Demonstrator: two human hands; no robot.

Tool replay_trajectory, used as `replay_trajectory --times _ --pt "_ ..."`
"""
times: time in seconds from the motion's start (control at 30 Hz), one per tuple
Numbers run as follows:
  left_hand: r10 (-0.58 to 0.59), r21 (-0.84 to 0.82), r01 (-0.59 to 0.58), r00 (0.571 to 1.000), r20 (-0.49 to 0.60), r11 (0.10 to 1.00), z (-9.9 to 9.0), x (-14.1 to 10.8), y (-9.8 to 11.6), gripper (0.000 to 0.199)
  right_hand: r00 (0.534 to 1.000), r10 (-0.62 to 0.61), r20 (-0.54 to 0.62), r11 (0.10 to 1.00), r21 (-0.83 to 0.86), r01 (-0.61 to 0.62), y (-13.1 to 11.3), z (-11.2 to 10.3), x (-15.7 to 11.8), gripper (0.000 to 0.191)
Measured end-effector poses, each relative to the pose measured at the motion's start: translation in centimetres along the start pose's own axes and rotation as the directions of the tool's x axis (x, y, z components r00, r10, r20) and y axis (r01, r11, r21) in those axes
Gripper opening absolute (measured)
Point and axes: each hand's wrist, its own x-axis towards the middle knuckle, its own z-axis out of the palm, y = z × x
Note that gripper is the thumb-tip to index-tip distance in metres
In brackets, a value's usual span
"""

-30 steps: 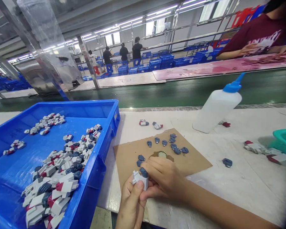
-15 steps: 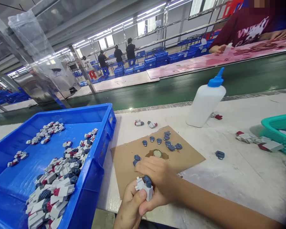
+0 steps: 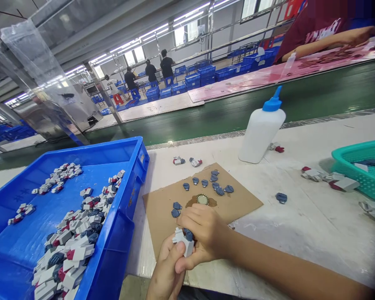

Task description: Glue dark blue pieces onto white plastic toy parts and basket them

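Note:
My left hand (image 3: 166,268) grips a light grey plastic toy part (image 3: 188,249) between thumb and fingers, low in front of the cardboard. A dark blue fist-shaped piece (image 3: 188,235) sits against the top of that part. Curled over the blue piece, my right hand (image 3: 206,233) has its thumb against the grey part's lower side. Its fingers partly hide where the two pieces meet. Beyond the hands lies a brown cardboard sheet (image 3: 245,202) with several loose blue fist pieces (image 3: 219,191). A bottle cap (image 3: 202,200) sits in a wet stain on it.
At left stands a blue bin (image 3: 125,233) holding many grey, blue and red assembled parts. A white squeeze bottle (image 3: 261,133) stands behind the cardboard. To the right is a green basket (image 3: 362,154) with parts beside it. Across the green conveyor (image 3: 218,104), a co-worker's arm (image 3: 325,43) reaches over a pink surface.
The view has shifted slightly, and both hands keep their hold on the grey part. My right fingers cover more of the blue piece. The co-worker's arm has moved and the small bottle there stands released.

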Motion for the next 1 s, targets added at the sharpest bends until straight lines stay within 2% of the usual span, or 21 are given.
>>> replay_trajectory --times 0.17,0.3,0.4,0.5,0.57,0.63,0.7,0.77,0.83,0.9,0.93,1.0 --pt "-0.006 -0.04 0.007 1.0 0.021 0.999 0.1 0.2 0.2 0.023 0.996 -0.013 -0.087 0.999 -0.04 0.01 -0.1 0.0 0.1 0.063" --pt "-0.015 -0.037 0.017 0.997 0.071 0.999 0.3 0.3 0.4 0.021 0.995 -0.049 -0.089 0.997 -0.061 0.044 -0.1 -0.1 0.2 0.063" --pt "0.006 -0.004 -0.005 0.996 0.085 1.0 0.4 0.0 0.3 0.023 0.996 -0.063 -0.057 0.998 -0.018 0.062 -0.2 -0.4 0.1 0.066" --pt "0.024 -0.065 -0.016 0.992 0.124 0.998 0.9 -0.4 0.6 0.024 0.998 -0.049 -0.044 0.993 0.102 0.053 -0.5 -0.8 0.1 0.083" --pt "0.016 -0.201 0.024 0.981 0.192 0.979 1.3 -0.6 1.0 0.025 0.998 0.006 -0.06 0.983 0.186 0.005 -0.5 -1.3 0.1 0.09" --pt "0.007 -0.34 0.07 0.976 0.22 0.938 1.6 -0.6 1.5 0.026 0.993 0.109 -0.039 0.967 0.237 -0.097 -0.6 -1.6 0.1 0.085" --pt "0.001 -0.402 0.08 0.98 0.198 0.912 1.7 -0.5 1.7 0.025 0.98 0.2 0.012 0.946 0.259 -0.196 -0.6 -1.7 0.1 0.074" --pt "0.018 -0.403 0.048 0.987 0.159 0.914 1.7 -0.3 1.5 0.025 0.97 0.236 0.062 0.929 0.278 -0.244 -0.6 -1.6 0.0 0.065" --pt "0.071 -0.283 -0.038 0.992 0.107 0.958 1.8 -0.2 1.1 0.025 0.973 0.218 0.07 0.93 0.289 -0.229 -0.6 -1.4 -0.1 0.062" --pt "0.156 -0.089 -0.15 0.986 0.064 0.985 2.3 -0.8 0.9 0.021 0.982 0.181 0.048 0.939 0.289 -0.187 -0.6 -1.4 -0.1 0.062" --pt "0.214 0.029 -0.216 0.975 0.061 0.976 2.6 -1.4 1.0 0.019 0.985 0.173 0.029 0.942 0.288 -0.174 -0.5 -1.4 -0.1 0.062" --pt "0.363 0.276 -0.374 0.927 0.09 0.885 3.3 -3.4 2.2 0.021 0.982 0.191 0.008 0.937 0.297 -0.185 -0.3 -1.7 0.0 0.059"
